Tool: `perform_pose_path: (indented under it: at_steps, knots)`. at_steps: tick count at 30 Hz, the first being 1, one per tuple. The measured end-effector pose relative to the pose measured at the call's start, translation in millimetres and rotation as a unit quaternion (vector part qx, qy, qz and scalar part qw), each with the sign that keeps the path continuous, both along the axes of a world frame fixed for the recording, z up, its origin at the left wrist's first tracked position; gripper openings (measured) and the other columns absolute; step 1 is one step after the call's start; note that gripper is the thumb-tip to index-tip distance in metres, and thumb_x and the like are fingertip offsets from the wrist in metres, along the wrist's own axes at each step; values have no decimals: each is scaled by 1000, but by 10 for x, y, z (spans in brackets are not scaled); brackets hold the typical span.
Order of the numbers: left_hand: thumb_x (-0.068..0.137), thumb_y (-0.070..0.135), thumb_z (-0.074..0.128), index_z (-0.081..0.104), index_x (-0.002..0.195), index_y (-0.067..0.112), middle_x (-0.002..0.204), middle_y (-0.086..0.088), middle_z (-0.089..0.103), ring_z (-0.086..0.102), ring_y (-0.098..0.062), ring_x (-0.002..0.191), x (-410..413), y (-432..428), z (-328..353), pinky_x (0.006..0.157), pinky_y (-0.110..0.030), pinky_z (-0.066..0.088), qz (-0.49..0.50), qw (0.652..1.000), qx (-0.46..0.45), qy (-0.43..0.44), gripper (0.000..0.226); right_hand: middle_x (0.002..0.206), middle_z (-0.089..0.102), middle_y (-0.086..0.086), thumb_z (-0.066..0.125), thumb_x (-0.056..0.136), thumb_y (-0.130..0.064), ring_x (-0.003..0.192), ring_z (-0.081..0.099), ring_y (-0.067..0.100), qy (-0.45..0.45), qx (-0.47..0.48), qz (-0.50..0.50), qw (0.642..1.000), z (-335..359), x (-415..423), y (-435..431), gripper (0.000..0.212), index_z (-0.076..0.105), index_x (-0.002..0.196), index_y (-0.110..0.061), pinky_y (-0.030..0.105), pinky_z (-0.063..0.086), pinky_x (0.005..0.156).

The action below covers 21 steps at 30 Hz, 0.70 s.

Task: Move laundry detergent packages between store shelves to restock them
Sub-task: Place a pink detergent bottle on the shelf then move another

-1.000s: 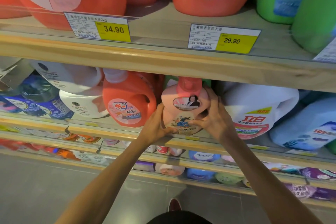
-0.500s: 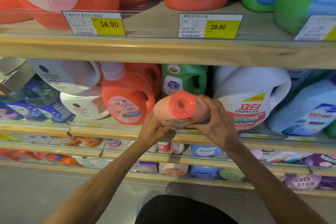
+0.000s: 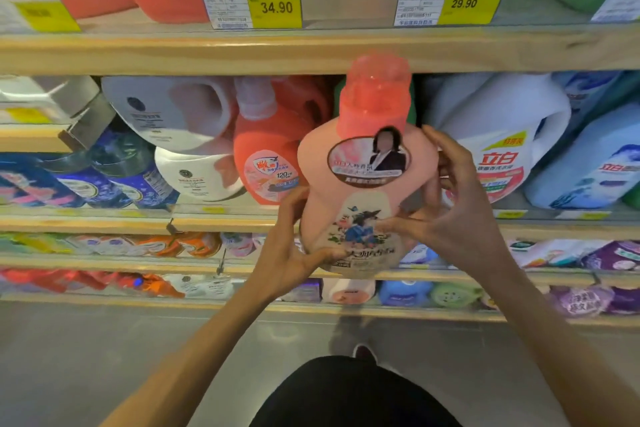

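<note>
In front of the middle shelf (image 3: pixel 104 224), you hold the pink detergent bottle (image 3: pixel 363 191) upright in the air; left hand (image 3: pixel 291 255) fingers curl round its base, right hand (image 3: pixel 453 215) fingers grip its right side, orange jug (image 3: pixel 268 156) behind-left

Warm, dim light falls from above; the upper shelf (image 3: pixel 173 52) shades the row beneath. Soft blur covers everything, worst at the left; the pink detergent bottle (image 3: pixel 360 180) and price tag (image 3: pixel 276 7) are clearest. Shelf lines bow toward the edges.
</note>
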<state>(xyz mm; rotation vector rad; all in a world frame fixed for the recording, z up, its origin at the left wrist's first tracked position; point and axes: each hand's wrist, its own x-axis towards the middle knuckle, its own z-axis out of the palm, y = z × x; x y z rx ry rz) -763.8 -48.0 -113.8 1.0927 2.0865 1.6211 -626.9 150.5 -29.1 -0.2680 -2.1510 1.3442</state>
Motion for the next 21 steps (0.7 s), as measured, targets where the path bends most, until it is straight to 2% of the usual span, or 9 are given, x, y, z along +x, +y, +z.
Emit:
perform_pose_path:
  at_steps: [2,4,7,10,12,14,17,19,21]
  knots:
    - [74,36,83,30,138,50,141,1,51,59,-17,126,163,-180,76,89,-39,60,-15,998,23,-54,84,126,48,-22,90,50,11,101,53,-24,6,-37,10,999,68,53,-189,106,38,134,-27,-1,44,76]
    - [74,38,79,31,142,46,137,1,55,62,-18,122,292,-331,118,87,-37,61,-12,995,30,-94,83,126,54,-19,89,53,12,94,61,-17,6,-67,2,998,61,86,-337,105,39,139,-24,4,48,74]
    - [73,37,77,36,145,33,132,7,61,65,-15,120,450,-570,105,85,-32,61,-7,990,35,-137,83,129,60,-17,90,58,2,110,61,-6,-2,-88,-22,996,5,180,-559,103,41,145,-21,10,51,81]
    - [72,35,77,41,140,38,121,18,67,69,-12,112,638,-792,129,79,-27,60,-3,984,44,-174,77,133,61,-6,91,57,-6,115,60,-2,-5,-101,-53,993,-40,339,-792,105,42,148,-19,12,52,83]
    - [73,33,76,43,142,33,118,14,70,72,-15,108,762,-927,145,77,-28,61,0,978,56,-199,76,129,65,-3,92,54,-16,116,62,5,-1,-108,-76,991,-71,445,-933,106,43,148,-23,23,54,92]
    - [75,32,75,42,147,24,120,8,71,72,-19,108,874,-1052,170,78,-30,61,1,975,66,-211,80,117,69,-2,93,52,-23,112,65,10,-10,-115,-92,989,-96,533,-1050,106,45,146,-30,33,54,95]
    - [77,31,75,41,150,27,124,2,70,72,-23,109,1040,-1215,193,81,-39,62,12,971,81,-223,81,100,70,-5,93,55,-16,98,67,5,-28,-135,-103,985,-103,644,-1177,101,47,144,-31,21,54,84]
    - [75,34,76,43,147,35,125,-2,69,72,-26,109,1132,-1286,212,81,-45,62,23,968,85,-236,79,100,68,-11,92,58,-10,97,66,0,-40,-141,-110,983,-85,709,-1243,99,47,144,-30,13,50,80]
    - [74,36,77,45,144,39,124,-1,70,72,-26,108,1198,-1313,221,80,-45,62,20,966,81,-243,77,106,67,-14,92,59,-12,99,64,-5,-54,-137,-116,982,-57,775,-1289,98,47,144,-30,9,49,79]
